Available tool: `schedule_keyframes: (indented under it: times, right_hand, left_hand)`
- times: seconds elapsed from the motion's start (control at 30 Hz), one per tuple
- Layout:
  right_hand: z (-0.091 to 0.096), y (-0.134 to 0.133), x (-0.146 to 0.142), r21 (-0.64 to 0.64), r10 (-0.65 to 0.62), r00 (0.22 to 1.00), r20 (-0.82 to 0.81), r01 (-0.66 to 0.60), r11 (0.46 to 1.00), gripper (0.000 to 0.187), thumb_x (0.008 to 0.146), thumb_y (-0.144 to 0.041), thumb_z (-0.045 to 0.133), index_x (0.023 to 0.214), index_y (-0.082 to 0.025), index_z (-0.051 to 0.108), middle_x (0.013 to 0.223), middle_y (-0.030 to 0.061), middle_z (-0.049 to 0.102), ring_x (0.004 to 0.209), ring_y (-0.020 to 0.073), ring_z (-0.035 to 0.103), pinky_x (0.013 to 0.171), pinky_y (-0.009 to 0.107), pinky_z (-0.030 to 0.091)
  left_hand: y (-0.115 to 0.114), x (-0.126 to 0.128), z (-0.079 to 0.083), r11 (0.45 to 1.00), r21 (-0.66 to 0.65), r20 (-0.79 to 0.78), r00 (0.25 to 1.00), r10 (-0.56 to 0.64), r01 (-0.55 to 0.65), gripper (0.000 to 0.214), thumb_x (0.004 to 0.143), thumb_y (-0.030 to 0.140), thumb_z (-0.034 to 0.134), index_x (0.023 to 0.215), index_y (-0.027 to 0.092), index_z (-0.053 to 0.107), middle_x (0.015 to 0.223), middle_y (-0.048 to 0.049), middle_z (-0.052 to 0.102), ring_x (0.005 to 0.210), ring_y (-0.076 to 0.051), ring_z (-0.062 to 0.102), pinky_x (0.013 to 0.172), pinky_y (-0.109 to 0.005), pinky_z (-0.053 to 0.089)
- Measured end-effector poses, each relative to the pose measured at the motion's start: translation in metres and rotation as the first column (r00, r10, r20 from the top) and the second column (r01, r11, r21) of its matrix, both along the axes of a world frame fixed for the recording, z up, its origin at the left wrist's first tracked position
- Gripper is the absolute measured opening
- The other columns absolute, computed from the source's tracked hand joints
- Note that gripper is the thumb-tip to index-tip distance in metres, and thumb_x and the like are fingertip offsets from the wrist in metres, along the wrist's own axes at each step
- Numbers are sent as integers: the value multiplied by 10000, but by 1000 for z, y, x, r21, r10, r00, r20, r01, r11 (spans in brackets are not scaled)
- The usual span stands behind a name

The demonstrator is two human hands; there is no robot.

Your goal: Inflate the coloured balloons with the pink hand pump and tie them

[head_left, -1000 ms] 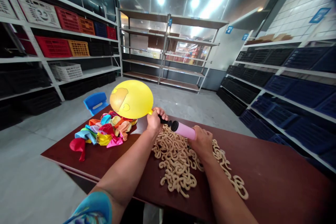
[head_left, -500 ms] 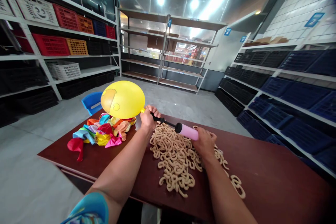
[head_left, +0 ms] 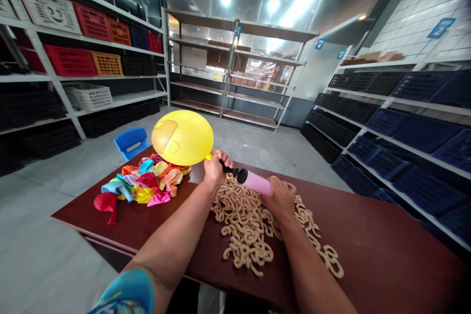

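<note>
An inflated yellow balloon (head_left: 187, 135) with a printed pattern sits on the nozzle end of a pink and black hand pump (head_left: 255, 182). My left hand (head_left: 216, 168) is closed around the balloon's neck and the black end of the pump. Around the pink barrel my right hand (head_left: 280, 197) is wrapped. Little of the black rod shows between the two pump parts. Below the pump lies a heap of beige curled pieces (head_left: 248, 221), partly hidden by my right hand and forearm. Uninflated balloons (head_left: 147, 184) in many colours are piled to the left.
Everything lies on a dark red-brown table (head_left: 375, 235). Behind its left corner stands a blue chair (head_left: 130, 142). Shelves with crates (head_left: 83, 61) line the left wall, dark blue crates (head_left: 415, 127) the right. A metal rack (head_left: 235, 68) stands at the back.
My right hand has pushed the pink barrel left toward my left hand, so less rod shows. My left hand and the balloon have shifted slightly right.
</note>
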State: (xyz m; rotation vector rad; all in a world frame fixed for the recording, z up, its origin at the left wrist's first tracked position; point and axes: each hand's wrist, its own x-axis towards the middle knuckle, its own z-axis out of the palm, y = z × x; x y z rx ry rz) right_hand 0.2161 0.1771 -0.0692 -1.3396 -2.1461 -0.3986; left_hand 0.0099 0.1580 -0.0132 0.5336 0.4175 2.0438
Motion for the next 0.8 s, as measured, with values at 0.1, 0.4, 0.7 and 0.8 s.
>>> schedule_keyframes:
  times: [0.1, 0.4, 0.7, 0.8]
  right_hand:
    - [0, 5, 7, -11, -33, 999, -23, 33, 999, 238, 711, -250, 508, 939, -186, 530, 837, 31, 583, 840, 187, 472, 860, 352, 174]
    - [-1, 13, 21, -49, -161, 987, -26, 159, 986, 211, 711, -229, 486, 912, -198, 540, 814, 29, 596, 821, 192, 475, 841, 372, 172]
    - [0, -1, 2, 7, -33, 999, 28, 33, 999, 267, 684, -249, 532, 939, -170, 524, 856, 54, 585, 839, 203, 472, 836, 347, 208]
    - [-1, -2, -2, 3, -1, 1000, 21, 1, 1000, 238, 699, -279, 528, 911, -169, 526, 841, 50, 580, 842, 201, 472, 842, 343, 212]
  left_hand:
    - [-3, -20, 9, 999, 4, 40, 999, 37, -37, 189, 623, 74, 441, 609, 190, 292, 522, 63, 297, 377, -60, 335, 402, -213, 289]
    - [-2, -34, 7, 996, 39, 67, 995, 72, -75, 201, 644, 85, 460, 608, 186, 290, 524, 65, 291, 376, -51, 319, 394, -199, 261]
    - [3, 8, -8, 1000, 17, 8, 1000, -22, 22, 211, 665, 117, 471, 596, 188, 284, 509, 61, 287, 386, -64, 331, 404, -217, 301]
    - [2, 15, -10, 998, 27, -4, 999, -53, 53, 188, 647, 98, 451, 596, 188, 294, 514, 58, 298, 391, -68, 340, 409, -225, 312]
